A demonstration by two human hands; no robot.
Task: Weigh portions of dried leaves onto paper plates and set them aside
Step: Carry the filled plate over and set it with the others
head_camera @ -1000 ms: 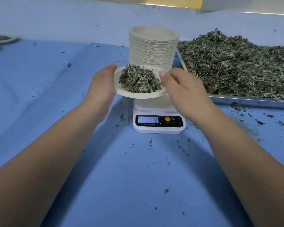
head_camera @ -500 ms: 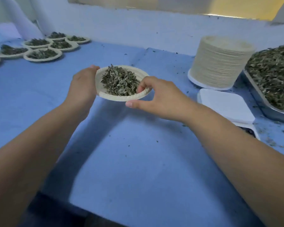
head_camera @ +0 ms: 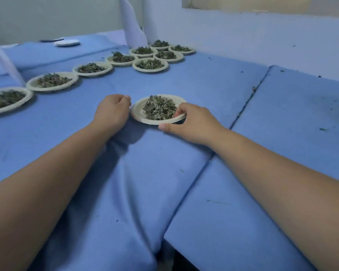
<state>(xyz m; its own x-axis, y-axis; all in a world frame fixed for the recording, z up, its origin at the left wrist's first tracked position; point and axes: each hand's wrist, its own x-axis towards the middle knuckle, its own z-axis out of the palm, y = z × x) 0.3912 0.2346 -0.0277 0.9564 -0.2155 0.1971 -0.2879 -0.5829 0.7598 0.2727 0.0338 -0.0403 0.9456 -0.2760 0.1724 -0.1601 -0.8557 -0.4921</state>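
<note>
Broadly, on the blue cloth, near a row of filled plates, the plate sat low between both hands, probably light and bendy, so best held level at opposite rims. Its loose leaves would spill easily. The right hand pinched the near rim; the left hand curled at the left rim, its hold unclear.

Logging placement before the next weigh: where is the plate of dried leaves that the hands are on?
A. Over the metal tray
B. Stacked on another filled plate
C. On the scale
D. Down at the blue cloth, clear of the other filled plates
D: the paper plate is low at the blue cloth, the right hand pinching its near rim and the left hand beside it, with bare cloth before the nearest filled plate.
</note>
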